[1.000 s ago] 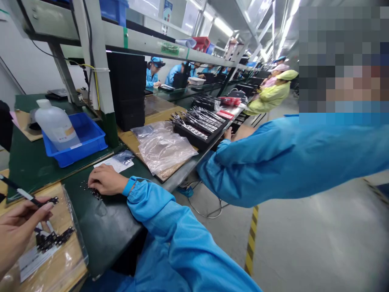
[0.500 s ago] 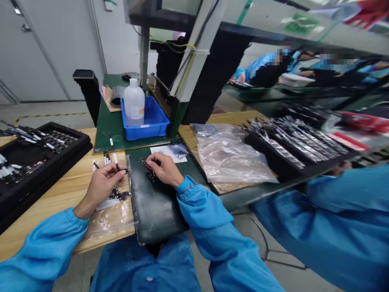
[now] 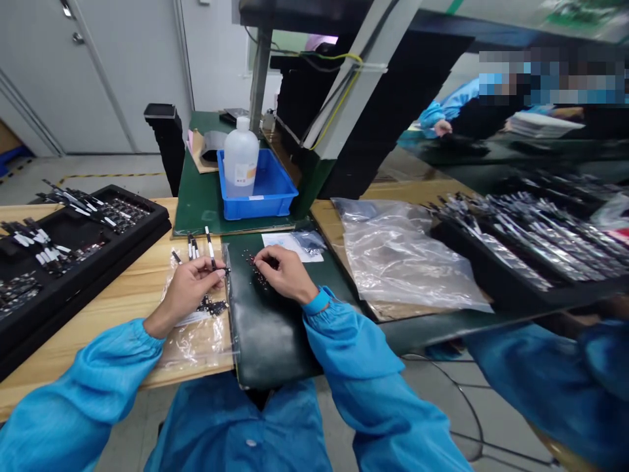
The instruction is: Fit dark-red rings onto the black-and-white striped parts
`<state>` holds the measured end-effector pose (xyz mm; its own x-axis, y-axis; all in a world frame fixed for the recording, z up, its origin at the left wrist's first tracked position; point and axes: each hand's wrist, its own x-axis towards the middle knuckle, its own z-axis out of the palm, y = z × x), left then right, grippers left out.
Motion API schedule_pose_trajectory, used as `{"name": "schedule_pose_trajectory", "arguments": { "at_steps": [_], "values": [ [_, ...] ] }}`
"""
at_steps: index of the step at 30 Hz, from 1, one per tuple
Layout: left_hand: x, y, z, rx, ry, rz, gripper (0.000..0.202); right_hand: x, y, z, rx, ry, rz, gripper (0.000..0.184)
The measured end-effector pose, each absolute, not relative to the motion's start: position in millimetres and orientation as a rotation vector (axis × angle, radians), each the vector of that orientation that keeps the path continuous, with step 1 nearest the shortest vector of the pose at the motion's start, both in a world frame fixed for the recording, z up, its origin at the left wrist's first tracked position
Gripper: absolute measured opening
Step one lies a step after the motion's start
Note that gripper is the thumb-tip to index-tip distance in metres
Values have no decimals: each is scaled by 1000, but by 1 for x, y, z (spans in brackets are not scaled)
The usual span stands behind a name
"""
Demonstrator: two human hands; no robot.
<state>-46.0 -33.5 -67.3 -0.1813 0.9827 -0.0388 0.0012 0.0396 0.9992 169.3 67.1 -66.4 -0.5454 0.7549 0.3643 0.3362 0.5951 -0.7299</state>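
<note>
The green bench top [image 3: 268, 344] ends just in front of the person's blue-clad lap [image 3: 236, 426], and a bare stretch of it lies between that edge and the right hand. On its left, the wooden board [image 3: 122, 295] has bare grain between a black tray [image 3: 98, 275] and the clear bag [image 3: 201, 351] below the left hand. Pale double doors [image 3: 98, 72] and grey floor [image 3: 118, 167] stand beyond; at the lower right, a blurred co-worker's blue sleeve [image 3: 555, 393] borders the bench's edge. A slanted post [image 3: 339, 111] rises behind the work, hemming in the far side. Right of the hands lie a large plastic bag [image 3: 407, 255] and a second black tray [image 3: 484, 282] packed with strips; ahead sits a blue bin [image 3: 275, 206] with a white bottle [image 3: 240, 160] standing in it. Both forearms reach in from the near side, hands low and just beside each other. The left hand [image 3: 189, 288] pinches a black-and-white strip [image 3: 210, 246] between thumb and fingers, its white end pointing up, above the bag. The right hand [image 3: 282, 269] is palm down, fingers curled, thumb close to the forefinger, over scattered tiny parts [image 3: 260, 280]; whether it grips one, I cannot tell.
</note>
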Motion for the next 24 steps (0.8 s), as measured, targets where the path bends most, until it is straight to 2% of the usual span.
{"name": "schedule_pose_trajectory", "arguments": {
  "at_steps": [6, 24],
  "values": [
    [-46, -33, -67, 1092, 1343, 1311, 35, 167, 60, -61, -797, -2064, 667, 12],
    [-41, -36, -64, 1140, 1399, 1320, 31, 151, 40, -67, -564, -2227, 825, 15]
  ]
}}
